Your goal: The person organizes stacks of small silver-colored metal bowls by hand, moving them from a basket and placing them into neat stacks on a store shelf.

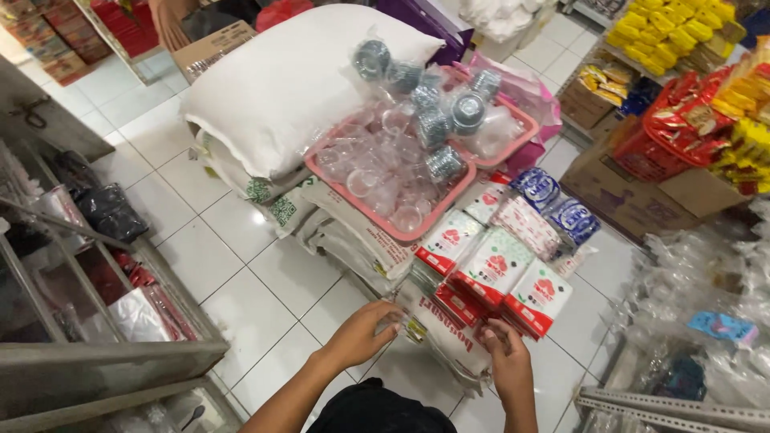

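Observation:
My left hand [365, 330] reaches forward with its fingers curled around a small clear plastic piece at the near end of a stack of sacks [449, 341]. My right hand [507, 353] pinches the near corner of a red-and-white packet [539, 298] lying on those sacks. More red-and-white packets [496, 265] lie side by side just beyond my hands. Behind them a pink tray [401, 228] holds several clear plastic cups and dark bundles of small cups.
A large white sack [281, 84] lies on the pile at the back. Blue-printed packs [557, 200] sit right of the tray. A glass counter [96, 321] stands at left, cardboard boxes [634, 196] and snack racks at right, white floor tiles [241, 281] between.

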